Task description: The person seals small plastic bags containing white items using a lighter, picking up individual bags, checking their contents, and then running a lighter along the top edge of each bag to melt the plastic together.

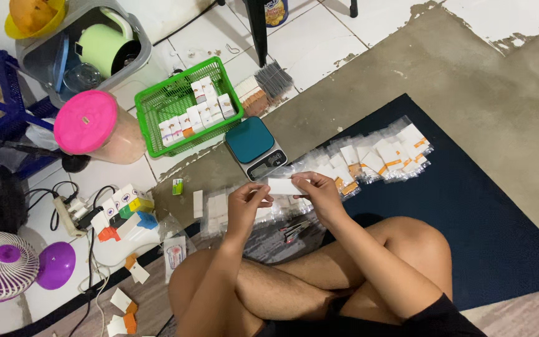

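Note:
Both my hands hold one small white paper strip [284, 186] between them, above my crossed legs. My left hand [246, 205] pinches its left end and my right hand [321, 193] grips its right end. Just beyond the strip stands a small digital scale [254, 147] with a teal top. Several clear packets with white and orange labels [378, 159] lie spread on a dark blue mat [494, 231] to the right. A few clear packets [216, 209] lie on the floor to the left of my left hand.
A green basket [157, 109] holds several small white boxes. A jar with a pink lid [88, 125], a grey tub [38, 62], a power strip [70, 212], a purple fan [1, 265] and scattered small boxes [123, 212] crowd the left. A brush [272, 78] lies behind the scale.

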